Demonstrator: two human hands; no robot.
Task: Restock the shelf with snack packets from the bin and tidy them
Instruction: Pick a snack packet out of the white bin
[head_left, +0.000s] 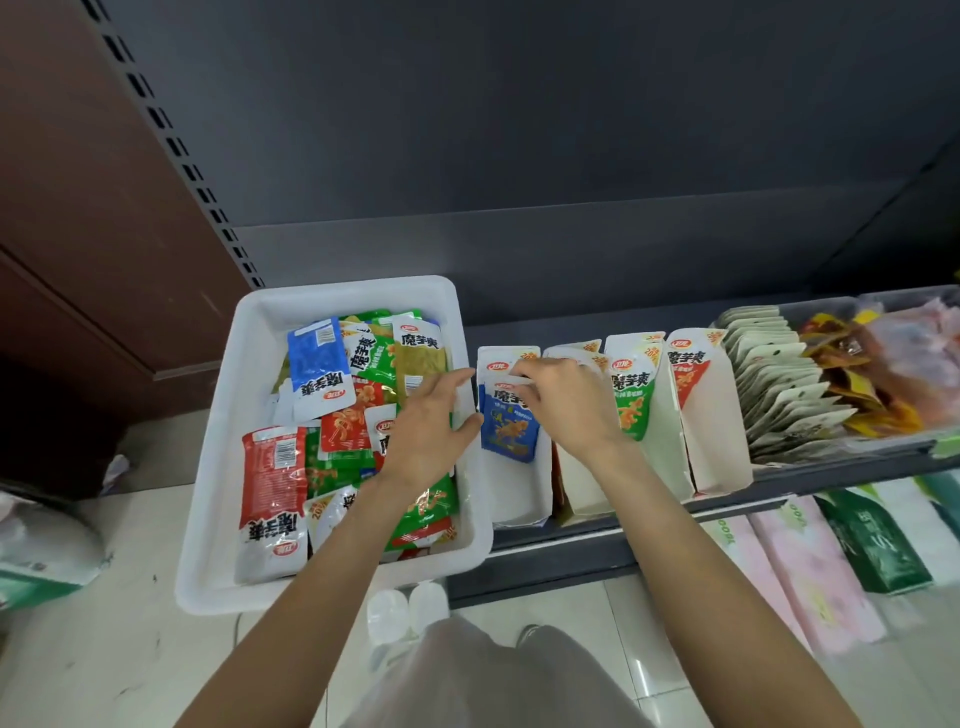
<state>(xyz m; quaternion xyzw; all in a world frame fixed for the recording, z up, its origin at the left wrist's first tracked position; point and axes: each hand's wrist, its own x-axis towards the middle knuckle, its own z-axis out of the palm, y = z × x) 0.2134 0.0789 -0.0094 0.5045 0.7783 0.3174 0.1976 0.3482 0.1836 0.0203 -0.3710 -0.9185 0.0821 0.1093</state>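
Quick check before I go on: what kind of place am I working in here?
Most likely a small shop aisle. A dark metal retail shelf holds white display cartons of snack packets, a white restocking bin sits beside them, and packaged goods fill the shelf below.

Right hand (563, 402) hides blue packet (509, 428) top.

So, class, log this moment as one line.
right hand: pinches blue packet in leftmost display box | left hand: open over white bin
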